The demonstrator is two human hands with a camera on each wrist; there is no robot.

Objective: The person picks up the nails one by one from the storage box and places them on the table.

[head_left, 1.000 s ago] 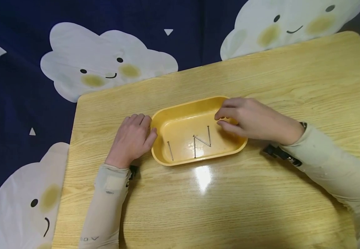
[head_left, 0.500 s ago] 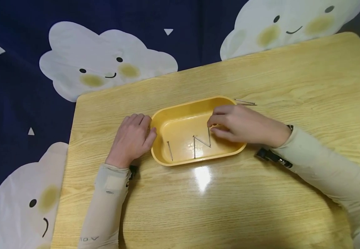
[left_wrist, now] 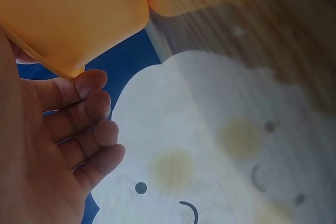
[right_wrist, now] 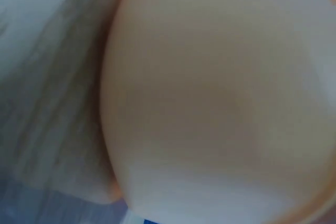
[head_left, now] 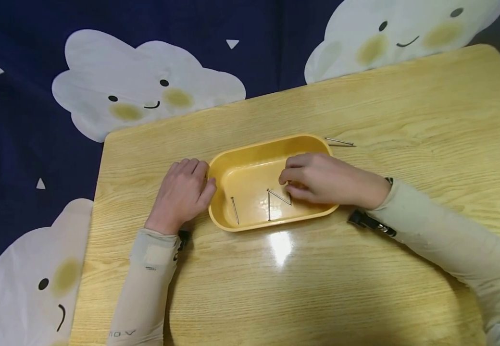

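A yellow plastic tray [head_left: 250,180] stands on the table, several nails in it. My left hand [head_left: 182,192] holds its left end; in the left wrist view the fingers curl at the tray's rim [left_wrist: 58,69] with the thumb mostly hidden behind. Inside the tray, my right hand [head_left: 315,180] has its fingers curled over a nail [head_left: 290,199], whose upper part they cover; I cannot tell whether they pinch it. An upright nail [head_left: 269,206] and a slanted nail [head_left: 279,196] meet beside it. Further left lies a single nail [head_left: 234,210].
Outside the tray's far right corner, a nail [head_left: 340,142] lies on the wooden table [head_left: 319,288], a thin dark line beside it. Behind the table hangs a dark blue cloth [head_left: 20,125] with white clouds. Only pale blurred surfaces fill the right wrist view.
My right hand has moved left and toward me inside the tray, now covering most of the right-hand nail. The nail outside the tray came into view. My left hand keeps its place.
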